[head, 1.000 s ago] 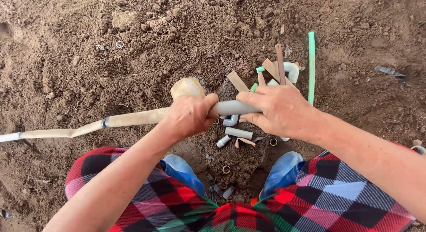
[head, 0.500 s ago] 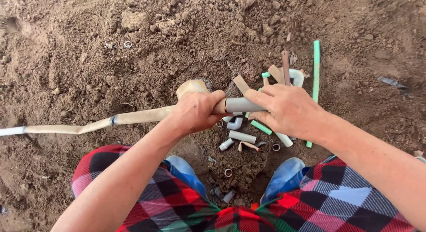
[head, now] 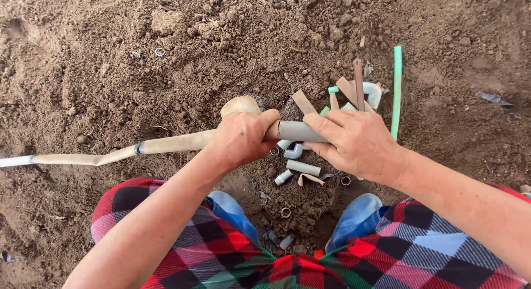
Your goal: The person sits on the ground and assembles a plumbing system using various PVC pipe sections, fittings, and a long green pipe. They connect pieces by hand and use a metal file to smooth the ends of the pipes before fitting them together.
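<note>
Head view, both hands on the work. Left hand (head: 243,138) is fisted tight around the end of the flat tan hose (head: 110,155), fingers curled shut over it, thumb lying along the top toward the right. Right hand (head: 357,144) holds the short grey pipe piece (head: 298,131), fingers wrapped round its right end and closed on it; the bare grey stretch shows between the two hands. Key relation as I read it: pipe and hose share one long axis, running roughly left-right across the frame, and the joint sits right at the left thumb, where grey meets tan. The hands face each other along that axis, close together but not touching. Left hand is the nearer to the joint; right hand sits further out on the pipe's far end. I can't tell how far the pipe is seated in the hose, the left fist hides it. Hose trails off left over the soil (head: 110,56) with a dark band (head: 138,148) partway along, and lies flat and kinked. A rounded tan end (head: 239,105) pokes up just behind the left knuckles. Below the hands, loose on the dirt: a grey elbow fitting (head: 293,152), a short grey offcut (head: 303,168), small rings (head: 285,212). Behind the right hand, a heap of tan scraps (head: 303,101) and a green tube (head: 396,90) running near upright in frame. Blue boots (head: 232,209) flank the pile.
</note>
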